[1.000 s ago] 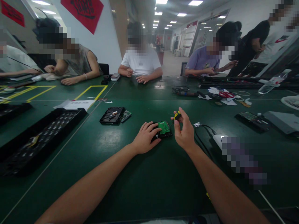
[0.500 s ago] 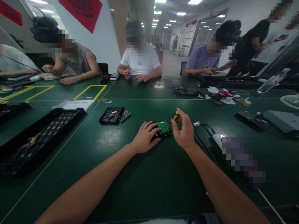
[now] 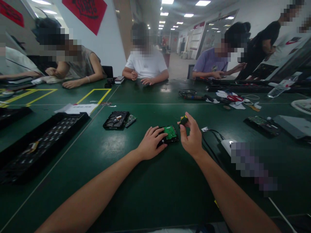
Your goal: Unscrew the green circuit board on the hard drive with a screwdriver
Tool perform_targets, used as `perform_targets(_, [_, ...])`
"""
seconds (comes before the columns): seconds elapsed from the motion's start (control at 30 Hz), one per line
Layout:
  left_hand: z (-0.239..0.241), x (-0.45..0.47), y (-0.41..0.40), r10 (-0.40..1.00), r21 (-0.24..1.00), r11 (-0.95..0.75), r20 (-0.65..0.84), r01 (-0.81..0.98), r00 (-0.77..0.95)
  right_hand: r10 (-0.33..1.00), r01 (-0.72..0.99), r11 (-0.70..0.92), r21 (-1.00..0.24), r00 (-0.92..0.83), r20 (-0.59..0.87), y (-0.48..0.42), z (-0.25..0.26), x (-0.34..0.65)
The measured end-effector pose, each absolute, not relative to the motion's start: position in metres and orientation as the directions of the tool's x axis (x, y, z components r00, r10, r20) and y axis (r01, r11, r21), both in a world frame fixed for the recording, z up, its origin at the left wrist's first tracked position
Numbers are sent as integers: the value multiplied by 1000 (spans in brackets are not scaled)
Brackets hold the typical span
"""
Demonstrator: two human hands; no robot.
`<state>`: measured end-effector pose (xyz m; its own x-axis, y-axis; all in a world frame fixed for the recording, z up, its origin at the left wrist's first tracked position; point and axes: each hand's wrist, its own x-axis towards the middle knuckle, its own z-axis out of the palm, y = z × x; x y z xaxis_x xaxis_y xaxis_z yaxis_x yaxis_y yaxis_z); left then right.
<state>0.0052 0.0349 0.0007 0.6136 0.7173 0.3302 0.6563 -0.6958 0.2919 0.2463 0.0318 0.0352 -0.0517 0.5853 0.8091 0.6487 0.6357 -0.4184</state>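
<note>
Green circuitry (image 3: 171,131) faced up on the black drive (image 3: 173,140), which lay on the table (image 3: 150,191), partly under the left hand (image 3: 152,143). That hand's fingers stretched across it; whether they gripped or merely pressed, I could not tell. The right hand (image 3: 191,137) pinched a yellow-and-black screwdriver (image 3: 184,120) near the drive's right edge. Farther left, a loose circuit board (image 3: 131,121) lay just beside a black casing (image 3: 112,122), with a long black tray (image 3: 46,144) beyond.
</note>
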Motion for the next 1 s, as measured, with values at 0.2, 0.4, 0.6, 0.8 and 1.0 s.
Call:
perform_targets(0.2, [-1,5,35,716,303,-697,343,650,608,533,697,609,-379,-6,846,30,41,247])
perform_targets(0.4, [0,5,35,719,301,-694,339,654,607,583,689,610,-391,-56,811,28,42,247])
perform_targets(0.6, [1,5,34,719,295,-694,332,657,610,569,699,610,-373,-58,820,28,43,246])
perform_targets(0.8, [0,5,35,717,308,-697,341,648,609,572,693,611,-383,-52,819,29,41,248])
perform_targets(1.0, [1,5,34,716,307,-697,342,648,608,558,674,632,-382,-55,828,29,41,247])
